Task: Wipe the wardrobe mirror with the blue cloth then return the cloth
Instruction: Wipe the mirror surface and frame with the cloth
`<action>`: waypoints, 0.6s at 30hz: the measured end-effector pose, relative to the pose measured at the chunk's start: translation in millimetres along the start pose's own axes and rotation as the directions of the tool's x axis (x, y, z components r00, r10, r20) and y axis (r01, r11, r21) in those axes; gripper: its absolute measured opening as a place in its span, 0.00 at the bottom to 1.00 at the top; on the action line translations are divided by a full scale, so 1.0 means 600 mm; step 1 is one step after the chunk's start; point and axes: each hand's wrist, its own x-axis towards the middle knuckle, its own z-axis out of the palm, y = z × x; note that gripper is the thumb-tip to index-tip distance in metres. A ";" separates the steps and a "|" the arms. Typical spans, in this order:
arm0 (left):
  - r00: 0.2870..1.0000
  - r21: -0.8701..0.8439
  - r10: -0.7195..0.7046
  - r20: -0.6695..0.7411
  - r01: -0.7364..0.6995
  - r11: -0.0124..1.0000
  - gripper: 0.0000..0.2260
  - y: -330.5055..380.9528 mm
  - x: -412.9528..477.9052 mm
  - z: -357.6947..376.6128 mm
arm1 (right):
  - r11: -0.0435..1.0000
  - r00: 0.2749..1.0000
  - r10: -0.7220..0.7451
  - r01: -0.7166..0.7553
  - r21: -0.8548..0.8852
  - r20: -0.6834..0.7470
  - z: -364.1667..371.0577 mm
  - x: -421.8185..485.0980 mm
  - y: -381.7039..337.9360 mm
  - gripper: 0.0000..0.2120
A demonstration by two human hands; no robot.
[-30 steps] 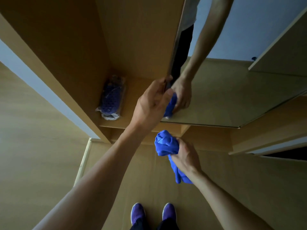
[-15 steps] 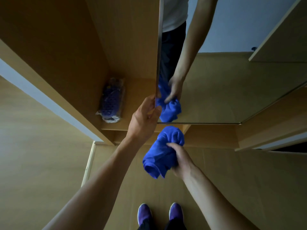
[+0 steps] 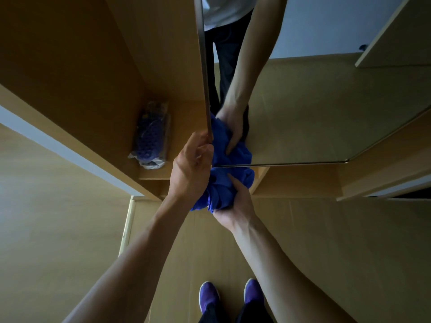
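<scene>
The wardrobe mirror (image 3: pixel 303 113) is a door panel, swung open, with its metal left edge near centre. My left hand (image 3: pixel 190 170) grips that edge near the mirror's lower left corner. The bunched blue cloth (image 3: pixel 222 188) sits just below the mirror's bottom edge, touching the lower corner. My right hand (image 3: pixel 234 201) grips the cloth from below, fingers curled into its folds. The glass reflects the cloth and the hand on it.
Inside the open wardrobe a plastic-wrapped blue item (image 3: pixel 151 141) lies on the wooden shelf (image 3: pixel 184 113). A second wooden door (image 3: pixel 396 36) shows in the reflection at upper right. My purple shoes (image 3: pixel 229 297) stand on the wooden floor (image 3: pixel 58 229).
My right hand has raised the blue cloth up against the mirror's lower left corner. The left hand has stayed on the door's edge as the door swung further open.
</scene>
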 end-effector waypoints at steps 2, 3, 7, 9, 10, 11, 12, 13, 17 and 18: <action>1.000 0.022 -0.009 -0.030 0.010 1.000 0.11 0.001 0.000 0.006 | 1.000 1.000 0.013 -0.013 0.021 0.027 0.001 0.001 -0.003 0.18; 0.999 0.024 -0.024 -0.040 0.025 0.999 0.11 0.001 0.001 0.009 | 0.999 0.999 0.026 -0.027 0.032 0.029 0.001 0.002 -0.007 0.18; 0.995 0.018 -0.068 -0.073 0.069 0.997 0.10 0.005 -0.001 0.016 | 0.998 0.999 0.028 -0.029 0.056 0.018 -0.002 -0.001 -0.036 0.19; 0.993 0.017 -0.076 -0.094 0.078 0.997 0.10 0.010 0.000 0.019 | 0.997 1.000 -0.004 0.004 0.076 -0.005 -0.008 -0.009 -0.058 0.19; 0.991 0.013 -0.083 -0.106 0.085 0.996 0.09 0.013 0.000 0.021 | 0.996 1.000 -0.015 0.017 0.089 -0.019 -0.013 -0.013 -0.072 0.19; 0.989 0.008 -0.088 -0.117 0.089 0.996 0.07 0.014 0.000 0.023 | 0.995 0.999 -0.028 0.031 0.100 -0.032 -0.018 -0.019 -0.087 0.19; 0.988 0.006 -0.091 -0.126 0.092 0.996 0.06 0.015 0.000 0.024 | 0.993 0.998 -0.046 0.050 0.107 -0.045 -0.024 -0.024 -0.102 0.19; 0.987 -0.001 -0.096 -0.131 0.097 0.995 0.06 0.016 -0.001 0.025 | 0.991 0.996 -0.065 0.071 0.112 -0.053 -0.030 -0.030 -0.117 0.19; 0.980 -0.048 -0.173 -0.098 0.169 0.985 0.07 0.011 -0.013 0.032 | 0.983 0.987 -0.151 0.155 0.099 -0.047 -0.048 -0.048 -0.161 0.18; 0.976 -0.060 -0.207 -0.069 0.203 0.977 0.09 0.006 -0.019 0.034 | 0.983 0.986 -0.163 0.166 0.079 -0.044 -0.049 -0.049 -0.164 0.19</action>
